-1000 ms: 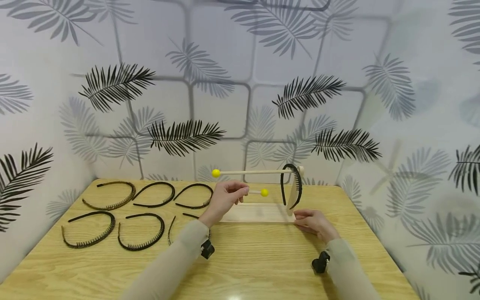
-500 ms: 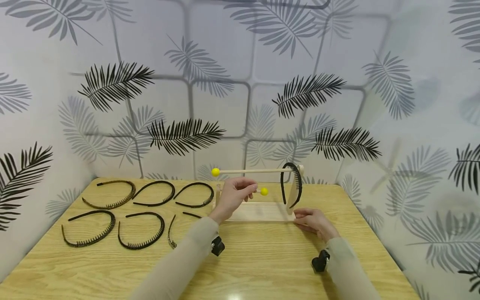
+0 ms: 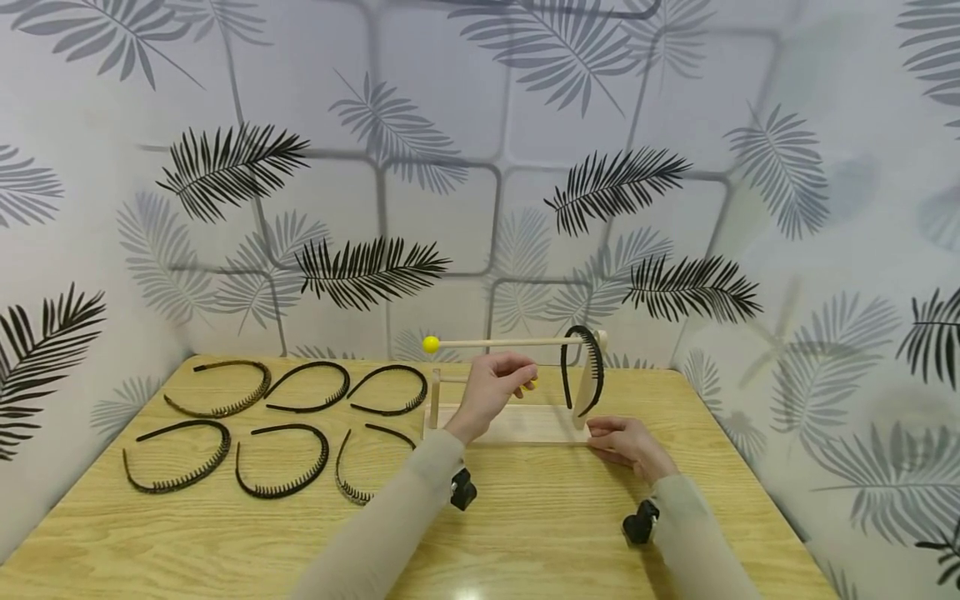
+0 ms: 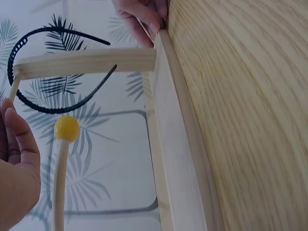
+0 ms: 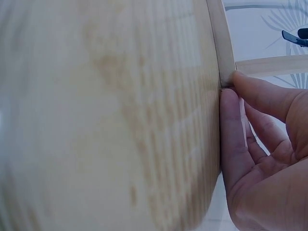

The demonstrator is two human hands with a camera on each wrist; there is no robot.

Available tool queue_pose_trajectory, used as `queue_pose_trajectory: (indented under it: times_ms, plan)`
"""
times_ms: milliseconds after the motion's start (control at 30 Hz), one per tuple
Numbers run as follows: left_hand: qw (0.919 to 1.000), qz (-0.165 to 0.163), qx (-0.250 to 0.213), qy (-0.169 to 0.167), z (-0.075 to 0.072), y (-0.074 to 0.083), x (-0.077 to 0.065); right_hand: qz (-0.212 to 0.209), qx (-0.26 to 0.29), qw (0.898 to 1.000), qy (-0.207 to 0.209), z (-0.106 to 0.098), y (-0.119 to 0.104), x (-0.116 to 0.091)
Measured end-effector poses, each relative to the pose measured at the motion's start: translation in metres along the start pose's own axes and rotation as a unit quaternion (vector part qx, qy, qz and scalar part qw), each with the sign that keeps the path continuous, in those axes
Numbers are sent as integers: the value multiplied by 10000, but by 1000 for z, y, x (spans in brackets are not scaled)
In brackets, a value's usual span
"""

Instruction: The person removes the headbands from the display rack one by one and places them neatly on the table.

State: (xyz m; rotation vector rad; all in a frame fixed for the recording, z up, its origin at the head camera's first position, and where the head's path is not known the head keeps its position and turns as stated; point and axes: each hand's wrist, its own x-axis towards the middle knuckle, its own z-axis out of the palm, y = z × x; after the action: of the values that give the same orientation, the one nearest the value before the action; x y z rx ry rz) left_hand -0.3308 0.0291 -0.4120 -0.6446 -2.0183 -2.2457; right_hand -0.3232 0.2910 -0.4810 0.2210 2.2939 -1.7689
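Note:
A small wooden rack (image 3: 551, 423) has two dowels tipped with yellow balls. From its upper dowel (image 3: 498, 342) hangs a black toothed headband (image 3: 597, 371), near the right upright. My left hand (image 3: 487, 392) is raised in front of the lower dowel (image 4: 59, 183), fingers loosely bent with nothing seen between them. In the head view it mostly covers that dowel's yellow ball (image 4: 66, 129); the left wrist view shows the ball apart from the fingers. My right hand (image 3: 630, 443) pinches the right end of the rack's base (image 5: 224, 48) between thumb and fingers, low at the tabletop.
Two rows of headbands lie on the wood-grain table (image 3: 525, 533) at left, including a brown one (image 3: 262, 383) and a black one (image 3: 322, 458). The nearest to the rack is a dark headband (image 3: 341, 467), partly behind my left sleeve. A leaf-patterned backdrop (image 3: 465, 217) stands behind.
My left hand has moved right along the front of the lower dowel, now covering most of its ball and uncovering the rack's left upright. My right hand, rack and hanging headband stay put.

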Motion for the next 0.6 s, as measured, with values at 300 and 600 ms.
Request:
queue_pose_trajectory:
  times_ms: [300, 600]
  plan:
    - [9999, -122, -16, 23, 19, -1, 5, 54, 106, 9999, 1, 0, -1, 0]
    - [9995, -75, -268, 113, 39, 0, 15, 28, -2, 10000, 20, 0, 0, 0]
